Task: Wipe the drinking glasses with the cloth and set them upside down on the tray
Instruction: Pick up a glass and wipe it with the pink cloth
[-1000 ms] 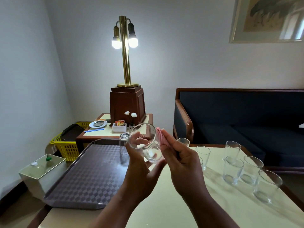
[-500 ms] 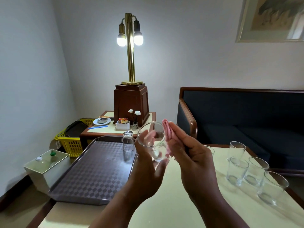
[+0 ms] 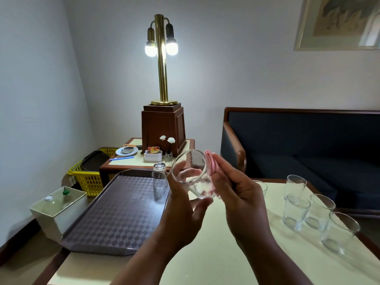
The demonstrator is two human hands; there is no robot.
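A pink cloth is shown against a clear, colourless glass. The tray is coloured a dull purple-brown and patterned with small checkered diamonds. The table is topped in pale cream-yellow and edged in dark brown wood. A basket is shown in bright yellow, a sofa in navy blue framed with reddish-brown wood, and a lamp in polished brass-gold on a dark red-brown base. White flowers and a blue pen are also seen.

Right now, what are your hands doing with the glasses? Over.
Left hand grips tilted glass. Right hand holds pink cloth against its side. One upside-down glass on tray, upright glasses on table. Nothing blocking tray.
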